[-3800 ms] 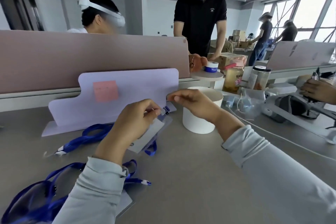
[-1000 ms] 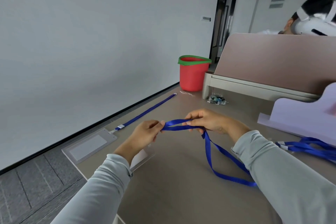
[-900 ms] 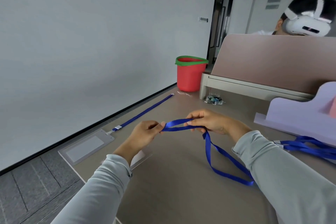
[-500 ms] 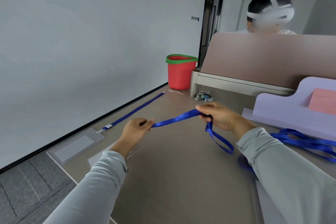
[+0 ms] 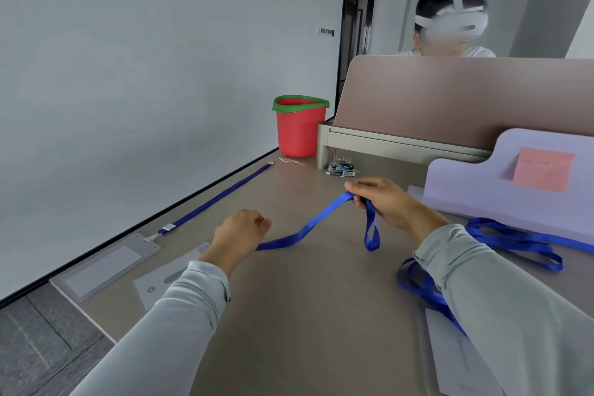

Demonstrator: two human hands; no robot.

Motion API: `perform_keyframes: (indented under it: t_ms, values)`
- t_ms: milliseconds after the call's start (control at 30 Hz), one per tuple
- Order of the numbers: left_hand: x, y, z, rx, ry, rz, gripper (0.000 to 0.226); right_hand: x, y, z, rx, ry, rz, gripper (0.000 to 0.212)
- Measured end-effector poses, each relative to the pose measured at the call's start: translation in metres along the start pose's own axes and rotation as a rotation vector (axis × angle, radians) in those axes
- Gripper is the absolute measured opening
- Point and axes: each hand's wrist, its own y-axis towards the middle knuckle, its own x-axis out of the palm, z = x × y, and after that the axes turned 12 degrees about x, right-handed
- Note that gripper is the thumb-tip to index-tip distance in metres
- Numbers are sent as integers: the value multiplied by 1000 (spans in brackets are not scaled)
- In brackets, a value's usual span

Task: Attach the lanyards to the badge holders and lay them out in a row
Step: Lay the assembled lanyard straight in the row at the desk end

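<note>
Both hands pinch one blue lanyard: left hand low by the badge holder, right hand higher w/ the loop. Strap runs left-right over the desk; left hand's nearer the holder.

Soft, even daylight is filling the scene, brightest on the pale wall from nine to twelve o'clock. Shadows are staying faint; only a weak one is lying under the right hand on the desk. No glare is showing. Wide-angle distortion is bending the edges, stretching both sleeves toward six o'clock. The person at one o'clock is looking blurred, the rest only slightly soft.
</note>
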Motion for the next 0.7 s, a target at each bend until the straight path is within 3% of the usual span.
perform_keyframes:
  t_ms: [167,300,500,700]
  values:
    - [5,6,47,236,-365,-33,34,-3,-5,0,-10,-66,-28,26]
    - [12,13,80,267,-606,-146,39,-10,-15,-3,-31,-111,-41,25]
    - [14,19,104,292,-728,-203,40,-25,-24,2,-44,-181,-22,28]
    - [18,23,101,349,-587,-166,29,-36,-31,12,-16,-248,-23,34]
